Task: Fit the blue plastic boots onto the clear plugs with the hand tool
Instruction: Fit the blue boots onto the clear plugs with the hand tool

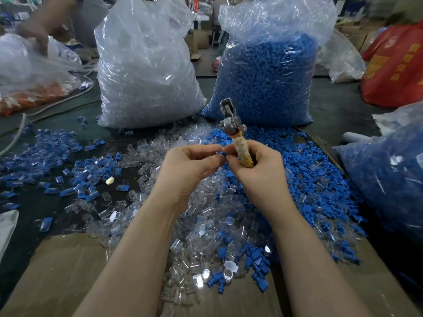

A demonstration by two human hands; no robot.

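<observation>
My right hand (258, 170) grips the hand tool (235, 136) by its tape-wrapped handle, with the metal jaws pointing up and away. My left hand (190, 167) pinches a clear plug (217, 149) at its fingertips. A small blue boot (223, 153) shows between the fingertips of both hands, right where they meet. Below the hands lies a heap of clear plugs (201, 225), and loose blue boots (315, 179) are piled to the right.
A big bag of clear plugs (146, 72) and a big bag of blue boots (267, 81) stand behind the heaps. Another blue-filled bag (389, 179) sits at right. Assembled pieces (57, 156) are scattered left. Cardboard (57, 271) lies at the front. Another person's hand (34, 35) reaches into a bag far left.
</observation>
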